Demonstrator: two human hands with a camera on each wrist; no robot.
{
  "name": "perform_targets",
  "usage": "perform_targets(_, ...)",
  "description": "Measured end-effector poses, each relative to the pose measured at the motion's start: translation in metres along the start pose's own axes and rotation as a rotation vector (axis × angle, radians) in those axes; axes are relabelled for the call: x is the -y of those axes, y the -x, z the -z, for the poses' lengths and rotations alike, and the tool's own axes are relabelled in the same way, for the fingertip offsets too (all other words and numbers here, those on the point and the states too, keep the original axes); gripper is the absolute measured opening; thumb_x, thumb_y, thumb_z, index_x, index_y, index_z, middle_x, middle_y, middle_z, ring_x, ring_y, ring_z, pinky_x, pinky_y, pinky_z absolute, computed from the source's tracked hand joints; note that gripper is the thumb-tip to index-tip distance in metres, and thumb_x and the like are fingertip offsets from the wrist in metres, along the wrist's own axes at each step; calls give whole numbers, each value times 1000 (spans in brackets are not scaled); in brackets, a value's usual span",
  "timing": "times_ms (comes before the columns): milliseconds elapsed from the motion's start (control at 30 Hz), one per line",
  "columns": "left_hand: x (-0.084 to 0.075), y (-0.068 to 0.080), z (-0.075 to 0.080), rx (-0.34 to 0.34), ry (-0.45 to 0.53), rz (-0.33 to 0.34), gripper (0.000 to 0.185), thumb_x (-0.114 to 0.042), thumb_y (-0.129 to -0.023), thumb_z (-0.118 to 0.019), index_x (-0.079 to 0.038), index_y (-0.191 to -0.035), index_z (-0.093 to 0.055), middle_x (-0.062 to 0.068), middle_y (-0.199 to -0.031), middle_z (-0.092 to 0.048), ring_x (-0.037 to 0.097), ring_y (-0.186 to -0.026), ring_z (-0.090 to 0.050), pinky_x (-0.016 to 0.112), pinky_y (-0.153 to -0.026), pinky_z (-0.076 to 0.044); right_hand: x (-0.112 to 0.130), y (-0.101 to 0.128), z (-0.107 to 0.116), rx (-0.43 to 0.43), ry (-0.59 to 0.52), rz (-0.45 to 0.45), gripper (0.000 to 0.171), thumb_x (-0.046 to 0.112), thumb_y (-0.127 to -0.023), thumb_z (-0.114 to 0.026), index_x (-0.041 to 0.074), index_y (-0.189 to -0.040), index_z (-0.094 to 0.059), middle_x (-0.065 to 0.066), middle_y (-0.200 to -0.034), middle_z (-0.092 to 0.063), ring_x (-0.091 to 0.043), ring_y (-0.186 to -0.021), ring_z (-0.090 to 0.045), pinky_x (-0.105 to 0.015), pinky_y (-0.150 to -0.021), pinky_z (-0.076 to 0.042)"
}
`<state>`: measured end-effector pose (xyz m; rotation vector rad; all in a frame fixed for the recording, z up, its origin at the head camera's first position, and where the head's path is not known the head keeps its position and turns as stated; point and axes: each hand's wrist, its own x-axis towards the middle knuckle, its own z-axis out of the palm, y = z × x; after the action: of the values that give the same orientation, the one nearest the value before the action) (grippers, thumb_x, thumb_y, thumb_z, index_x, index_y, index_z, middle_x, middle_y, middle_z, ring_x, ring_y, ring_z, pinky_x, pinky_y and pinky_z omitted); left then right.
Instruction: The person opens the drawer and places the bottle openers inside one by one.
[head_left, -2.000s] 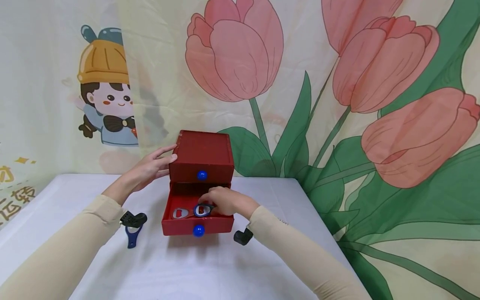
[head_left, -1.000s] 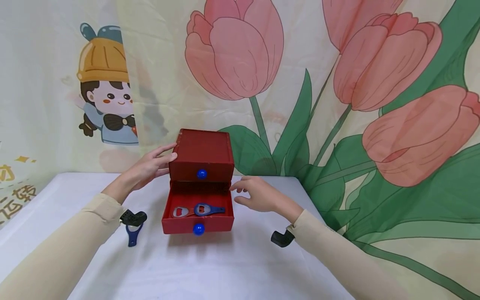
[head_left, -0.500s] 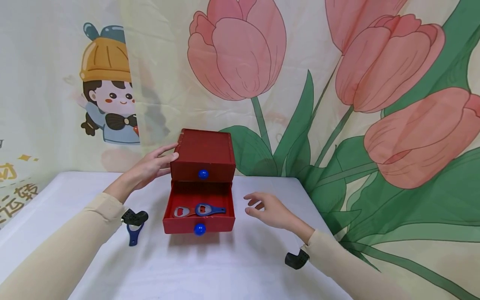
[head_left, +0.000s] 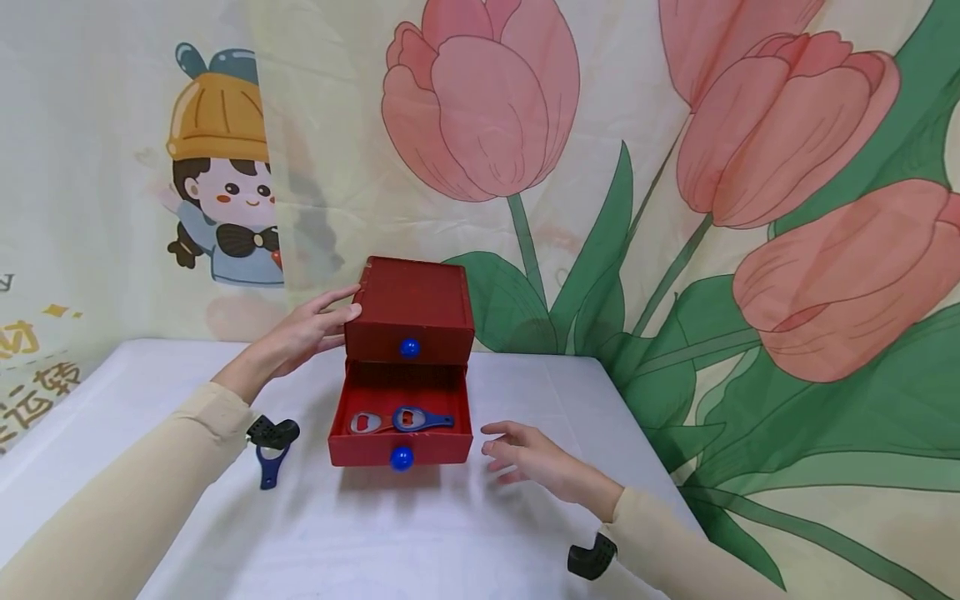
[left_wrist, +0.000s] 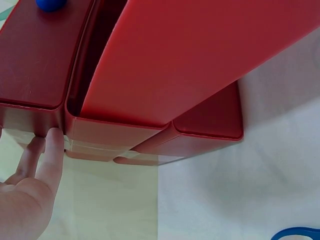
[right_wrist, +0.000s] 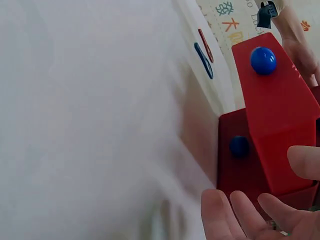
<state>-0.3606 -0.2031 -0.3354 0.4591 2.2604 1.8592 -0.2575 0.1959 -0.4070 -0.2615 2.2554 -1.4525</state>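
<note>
A red chest of drawers [head_left: 415,293] stands on the table, its middle drawer [head_left: 438,451] pulled out. A blue bottle opener [head_left: 437,420] lies in that drawer, overlapping a red-handled bottle opener [head_left: 377,423] with a metal head. My left hand [head_left: 300,332] rests its extended fingertips on the chest's left side, also visible in the left wrist view beside the upper drawer [left_wrist: 37,65]. To the right of the pulled-out drawer, my right hand [head_left: 542,458] hovers with loosely spread fingers and nothing in them. The right wrist view has its fingers near the drawer's side.
Another blue bottle opener [head_left: 268,477] lies on the white table [head_left: 315,542] below my left wrist. Beside it in the right wrist view is a red one [right_wrist: 205,45]. A tulip-printed cloth [head_left: 480,125] hangs behind the table.
My right hand has come out of the drawer, leaving the blue bottle opener there, and moved right, then down toward the front. My left hand stays against the chest.
</note>
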Motion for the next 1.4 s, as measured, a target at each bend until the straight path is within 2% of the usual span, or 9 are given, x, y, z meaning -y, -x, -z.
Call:
perform_targets(167, -1, -1, 1, 5, -5, -5, 85, -47, -107, -60, -26, -173, -12, 14, -176, -22, 43, -155, -35, 56, -122, -37, -4, 2, -10, 50, -126, -47, 57, 31, -105, -64, 1, -152, -50, -22, -138, -64, -38, -119, -69, -51, -101, -60)
perform_targets(533, -1, 0, 1, -5, -9, 0, 85, -48, -106, -61, -27, -173, -12, 13, -176, -22, 42, -155, -36, 55, -121, -38, -9, -1, -38, 175, -317, -163, 59, 36, -107, -62, 1, -153, -49, -18, -138, -68, -25, -110, -74, -39, -97, -62)
perform_targets(933, -2, 1, 2, -5, 13, 2, 85, -46, -107, -61, -25, -173, -12, 15, -176, -22, 43, -155, -35, 58, -123, -35, -6, -7, -70, 326, -532, -235, 64, 45, -110, -55, 3, -157, -48, -17, -146, -63, -32, -127, -68, -47, -110, -54)
perform_targets(1167, -1, 2, 1, -13, -3, 1, 86, -48, -106, -61, -26, -173, -12, 13, -176, -23, 42, -155, -37, 54, -121, -39, 6, -8, -86, 355, -623, -240, 69, 48, -108, -57, -1, -155, -46, -19, -148, -61, -34, -131, -65, -49, -115, -49)
perform_targets(1400, 0, 2, -1, -19, -12, 1, 86, -48, -106, -62, -27, -173, -12, 13, -176, -22, 42, -154, -37, 54, -120, -40, 13, -11, -97, 333, -695, -230, 66, 50, -106, -60, -1, -148, -53, -16, -143, -66, -34, -130, -66, -46, -115, -50)
